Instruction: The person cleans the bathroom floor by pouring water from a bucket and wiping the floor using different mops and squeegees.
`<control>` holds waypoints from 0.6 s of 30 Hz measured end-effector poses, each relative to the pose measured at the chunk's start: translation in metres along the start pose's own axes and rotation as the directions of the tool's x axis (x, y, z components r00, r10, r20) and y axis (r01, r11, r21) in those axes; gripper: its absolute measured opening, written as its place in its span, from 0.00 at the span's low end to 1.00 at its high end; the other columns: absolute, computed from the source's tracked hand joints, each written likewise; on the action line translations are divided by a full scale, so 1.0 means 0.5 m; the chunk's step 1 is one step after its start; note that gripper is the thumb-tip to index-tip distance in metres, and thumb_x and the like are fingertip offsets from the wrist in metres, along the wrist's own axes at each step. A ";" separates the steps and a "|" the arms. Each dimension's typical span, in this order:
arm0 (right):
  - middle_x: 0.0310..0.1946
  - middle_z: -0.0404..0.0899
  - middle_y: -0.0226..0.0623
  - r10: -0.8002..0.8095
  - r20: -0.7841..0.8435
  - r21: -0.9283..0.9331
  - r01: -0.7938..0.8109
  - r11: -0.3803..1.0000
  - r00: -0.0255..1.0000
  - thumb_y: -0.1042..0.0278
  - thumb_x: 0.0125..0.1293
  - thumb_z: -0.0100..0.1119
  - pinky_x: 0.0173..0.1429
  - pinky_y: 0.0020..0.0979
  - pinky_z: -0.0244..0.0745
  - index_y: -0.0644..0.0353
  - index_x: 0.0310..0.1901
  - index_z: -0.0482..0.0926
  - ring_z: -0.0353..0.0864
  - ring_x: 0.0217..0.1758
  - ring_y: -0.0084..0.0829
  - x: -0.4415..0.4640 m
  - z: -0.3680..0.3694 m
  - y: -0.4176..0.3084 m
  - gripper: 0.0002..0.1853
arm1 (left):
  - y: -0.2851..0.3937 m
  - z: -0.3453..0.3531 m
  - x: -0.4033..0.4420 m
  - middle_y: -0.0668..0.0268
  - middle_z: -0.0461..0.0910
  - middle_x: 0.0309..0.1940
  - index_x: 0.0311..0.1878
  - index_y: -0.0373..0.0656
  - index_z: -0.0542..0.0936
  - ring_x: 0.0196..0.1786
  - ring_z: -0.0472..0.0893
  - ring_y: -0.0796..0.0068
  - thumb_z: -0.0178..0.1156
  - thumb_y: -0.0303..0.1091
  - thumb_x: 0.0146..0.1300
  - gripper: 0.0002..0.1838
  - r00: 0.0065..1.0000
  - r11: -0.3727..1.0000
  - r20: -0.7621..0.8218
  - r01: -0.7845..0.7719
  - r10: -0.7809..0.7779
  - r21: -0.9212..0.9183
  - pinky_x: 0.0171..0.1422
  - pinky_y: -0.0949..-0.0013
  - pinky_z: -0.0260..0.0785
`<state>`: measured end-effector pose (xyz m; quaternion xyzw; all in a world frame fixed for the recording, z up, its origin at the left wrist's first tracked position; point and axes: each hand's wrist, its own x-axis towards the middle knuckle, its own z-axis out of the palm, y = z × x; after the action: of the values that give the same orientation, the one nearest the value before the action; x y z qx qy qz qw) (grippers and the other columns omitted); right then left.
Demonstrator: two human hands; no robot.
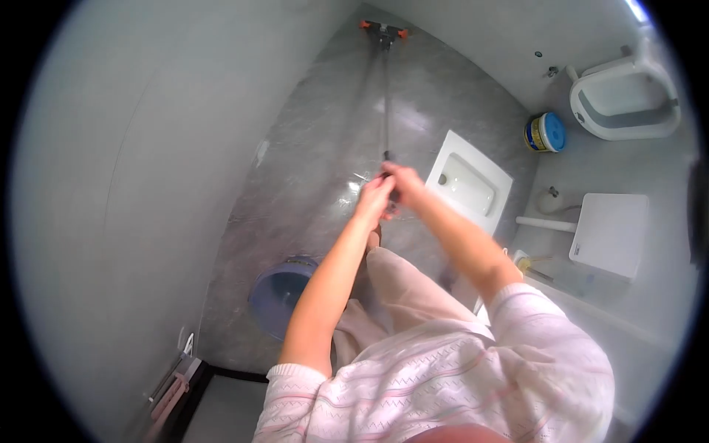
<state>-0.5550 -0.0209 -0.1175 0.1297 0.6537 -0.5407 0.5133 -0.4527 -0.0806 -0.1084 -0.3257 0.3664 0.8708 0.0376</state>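
Note:
A long-handled mop [386, 103] reaches away from me across the wet grey floor. Its dark head with orange ends [383, 33] rests by the far corner, where the walls meet. My left hand [375, 198] is closed around the grip end of the handle, close in front of my body. Slightly farther along and to the right, my right hand [403, 179] also wraps the handle, a little blurred. The hands almost touch, and they hide part of the grip.
A white squat toilet [473, 181] is set in the floor at right. At lower left stands a bluish-purple basin [277, 295]. Along the right wall are a blue-lidded bucket [546, 133], a hanging white tub [624, 100] and a white cistern [609, 235]. A grey wall [162, 162] bounds the left.

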 end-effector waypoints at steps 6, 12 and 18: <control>0.09 0.65 0.32 0.091 0.010 -0.184 -0.087 0.979 0.996 0.57 0.64 0.43 0.14 0.30 0.63 0.58 0.21 0.66 0.65 0.09 0.28 -0.131 -0.247 -0.049 0.17 | -0.019 0.080 0.086 0.63 0.80 0.27 0.44 0.45 0.78 0.30 0.80 0.68 0.57 0.39 0.52 0.16 0.943 0.532 0.153 -0.295 0.294 0.794 0.35 0.68 0.71; 0.13 0.63 0.31 0.323 -0.153 -0.236 -0.351 0.906 0.934 0.60 0.63 0.46 0.10 0.26 0.61 0.58 0.33 0.59 0.63 0.09 0.23 -0.513 -0.309 0.040 0.12 | 0.003 0.191 0.088 0.57 0.58 0.60 0.57 0.55 0.65 0.62 0.59 0.54 0.56 0.28 0.47 0.30 0.843 -0.036 0.531 -0.530 0.085 0.847 0.57 0.56 0.62; 0.12 0.62 0.31 0.215 -0.145 -0.232 -0.244 0.942 0.966 0.62 0.63 0.44 0.09 0.27 0.60 0.61 0.30 0.59 0.62 0.07 0.22 -0.354 -0.172 -0.102 0.12 | 0.066 0.194 0.309 0.54 0.53 0.63 0.57 0.51 0.67 0.67 0.50 0.53 0.54 0.25 0.48 0.28 0.758 -0.122 0.650 -0.641 0.050 0.757 0.64 0.52 0.53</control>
<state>-0.5598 0.1000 0.0460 0.1716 0.7255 -0.3826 0.5457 -0.6362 -0.0671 -0.1300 0.1076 0.9182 0.3707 0.0886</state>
